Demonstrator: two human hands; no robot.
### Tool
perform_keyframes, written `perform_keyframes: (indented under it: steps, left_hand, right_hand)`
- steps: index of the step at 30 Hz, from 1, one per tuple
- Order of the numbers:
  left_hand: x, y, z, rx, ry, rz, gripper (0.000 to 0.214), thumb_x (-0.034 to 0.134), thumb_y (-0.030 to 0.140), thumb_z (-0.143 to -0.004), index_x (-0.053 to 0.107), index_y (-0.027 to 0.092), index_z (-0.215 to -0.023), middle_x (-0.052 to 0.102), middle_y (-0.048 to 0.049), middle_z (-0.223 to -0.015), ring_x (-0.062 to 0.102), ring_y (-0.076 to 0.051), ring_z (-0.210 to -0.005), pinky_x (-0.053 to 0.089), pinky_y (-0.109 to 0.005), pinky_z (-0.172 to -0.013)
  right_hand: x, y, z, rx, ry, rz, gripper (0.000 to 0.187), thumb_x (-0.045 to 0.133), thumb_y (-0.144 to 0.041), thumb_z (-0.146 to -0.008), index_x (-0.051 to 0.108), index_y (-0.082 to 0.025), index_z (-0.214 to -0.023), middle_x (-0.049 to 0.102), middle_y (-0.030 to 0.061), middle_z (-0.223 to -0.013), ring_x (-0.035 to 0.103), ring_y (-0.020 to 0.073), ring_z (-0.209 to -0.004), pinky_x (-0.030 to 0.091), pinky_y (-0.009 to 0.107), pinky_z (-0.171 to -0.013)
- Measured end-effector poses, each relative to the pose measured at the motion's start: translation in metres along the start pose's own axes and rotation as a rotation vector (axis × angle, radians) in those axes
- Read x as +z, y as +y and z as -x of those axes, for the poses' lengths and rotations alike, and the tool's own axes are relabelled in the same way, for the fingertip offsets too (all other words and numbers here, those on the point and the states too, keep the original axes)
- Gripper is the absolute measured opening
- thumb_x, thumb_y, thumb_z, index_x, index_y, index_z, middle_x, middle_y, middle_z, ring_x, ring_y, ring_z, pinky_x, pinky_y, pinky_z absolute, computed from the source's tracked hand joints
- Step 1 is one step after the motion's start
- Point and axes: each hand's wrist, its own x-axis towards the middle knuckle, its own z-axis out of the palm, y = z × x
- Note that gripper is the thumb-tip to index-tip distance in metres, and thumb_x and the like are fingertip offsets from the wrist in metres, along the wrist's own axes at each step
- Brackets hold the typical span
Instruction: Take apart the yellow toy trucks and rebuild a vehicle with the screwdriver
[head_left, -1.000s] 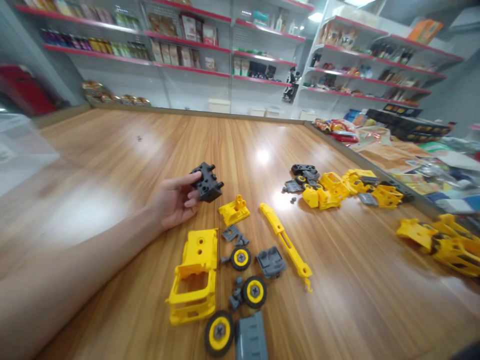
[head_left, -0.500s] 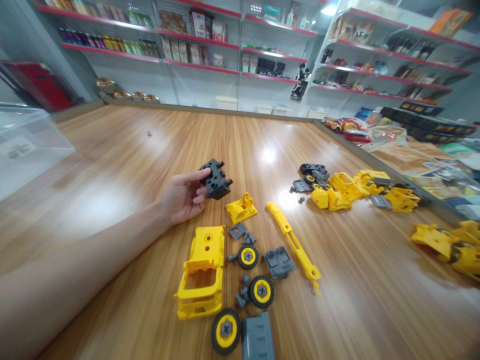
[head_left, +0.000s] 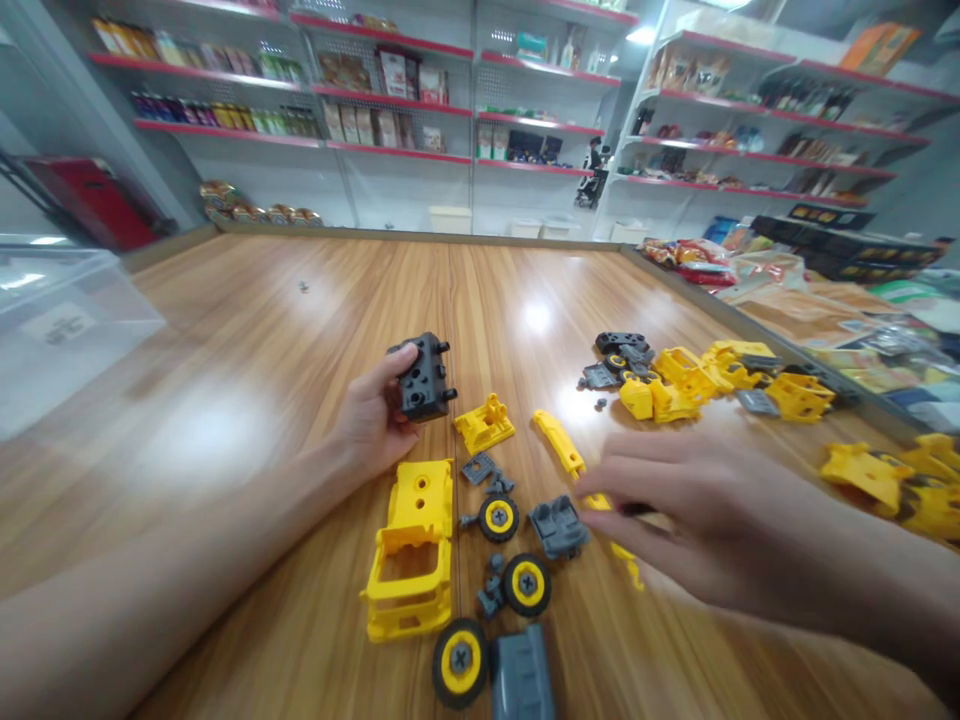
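My left hand grips a black toy chassis block with short axle pegs, thumb on top, held above the table. My right hand, smeared by motion, hovers over the yellow toy crane arm and hides its middle. Its fingers and thumb look apart, with nothing seen between them. Just left of those fingertips lies the grey seat piece. Nearby are a yellow truck cab body, a yellow bracket piece, three yellow-hubbed wheels, small grey parts and a grey box-shaped piece.
Several yellow and grey toy parts are heaped at the right, with more yellow pieces nearer the edge. A clear plastic bin stands at the left. Packaged goods lie beyond the table's right rim; stocked shelves line the back.
My right hand has come in from the right over the crane arm. My left hand has turned the black chassis block more upright and moved it slightly. The view has tilted a little.
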Motion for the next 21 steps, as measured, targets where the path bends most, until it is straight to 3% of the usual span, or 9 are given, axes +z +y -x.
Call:
perform_keyframes:
  steps: [2, 4, 9, 13, 16, 21]
  left_hand:
    - [0.001, -0.002, 0.001, 0.004, 0.026, -0.031, 0.017, 0.070, 0.025, -0.075, 0.065, 0.014, -0.087, 0.065, 0.0010, -0.062, 0.059, -0.010, -0.044, 0.047, -0.017, -0.036]
    - [0.000, -0.004, 0.000, 0.002, 0.024, -0.056, 0.019, 0.071, 0.026, -0.073, 0.065, 0.013, -0.086, 0.065, 0.0008, -0.062, 0.059, -0.010, -0.045, 0.054, -0.020, -0.043]
    - [-0.002, -0.008, -0.002, -0.016, -0.019, -0.105, 0.023, 0.075, 0.028, -0.070, 0.065, 0.011, -0.083, 0.065, 0.0000, -0.062, 0.058, -0.009, -0.044, 0.054, -0.019, -0.043]
    - [0.000, -0.012, 0.000, 0.083, -0.010, -0.146, 0.026, 0.076, 0.030, -0.070, 0.064, 0.011, -0.082, 0.066, -0.0011, -0.064, 0.061, -0.011, -0.049, 0.053, -0.019, -0.043]
    - [0.001, -0.013, 0.002, 0.172, 0.005, -0.167, 0.027, 0.076, 0.032, -0.070, 0.065, 0.011, -0.082, 0.065, -0.0006, -0.062, 0.061, -0.012, -0.050, 0.053, -0.020, -0.043]
    - [-0.002, -0.016, 0.005, 0.180, -0.050, -0.225, 0.027, 0.078, 0.034, -0.070, 0.065, 0.012, -0.079, 0.065, -0.0007, -0.063, 0.061, -0.011, -0.052, 0.054, -0.021, -0.048]
  right_hand:
    - [0.007, -0.002, -0.049, -0.043, -0.035, -0.028, 0.009, 0.059, -0.023, -0.091, 0.064, -0.019, -0.085, 0.063, 0.0018, -0.082, 0.057, 0.0127, -0.071, 0.036, 0.026, -0.060]
    - [0.020, -0.004, -0.072, -0.055, -0.033, -0.050, 0.010, 0.056, -0.024, -0.091, 0.065, -0.019, -0.088, 0.064, 0.0024, -0.086, 0.057, 0.0136, -0.071, 0.034, 0.027, -0.059]
    - [0.045, -0.004, -0.057, -0.042, 0.030, -0.120, 0.017, 0.054, -0.030, -0.093, 0.066, -0.018, -0.095, 0.061, 0.0030, -0.086, 0.057, 0.0152, -0.072, 0.037, 0.029, -0.061]
    - [0.050, -0.009, -0.051, -0.081, -0.026, -0.154, 0.022, 0.054, -0.036, -0.095, 0.067, -0.023, -0.107, 0.063, 0.0043, -0.096, 0.061, 0.0161, -0.079, 0.043, 0.028, -0.067]
    - [0.054, -0.015, -0.059, -0.108, -0.062, -0.136, 0.022, 0.057, -0.038, -0.093, 0.069, -0.024, -0.105, 0.064, 0.0046, -0.097, 0.063, 0.0176, -0.080, 0.046, 0.028, -0.067]
    - [0.054, -0.019, -0.064, -0.086, -0.044, -0.154, 0.018, 0.060, -0.032, -0.091, 0.072, -0.022, -0.100, 0.066, 0.0052, -0.093, 0.065, 0.0179, -0.077, 0.049, 0.029, -0.065]
